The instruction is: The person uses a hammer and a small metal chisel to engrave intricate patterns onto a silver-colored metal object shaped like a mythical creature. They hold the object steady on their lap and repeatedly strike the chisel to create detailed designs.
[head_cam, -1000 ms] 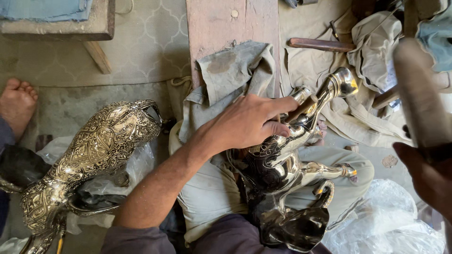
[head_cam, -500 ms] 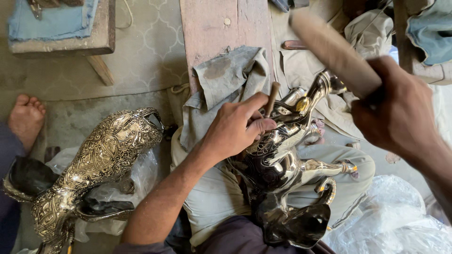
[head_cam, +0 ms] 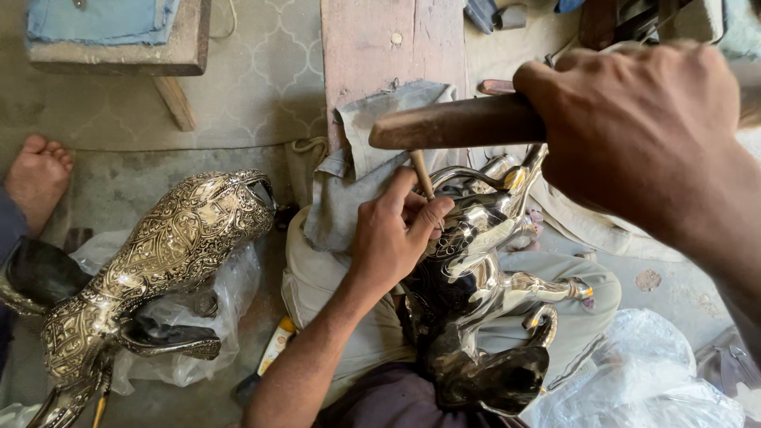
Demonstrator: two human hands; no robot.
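A shiny polished silver-and-brass metal animal figurine lies across the person's lap on grey cloth. The left hand pinches a thin wooden-handled chisel upright against it. Above, the right hand is clenched around a dark wooden mallet handle. To the left, an engraved ornate metal figurine rests on clear plastic.

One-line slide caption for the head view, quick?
Left hand steadies a thin chisel on a shiny silver metal figurine; right hand holds a wooden mallet above.
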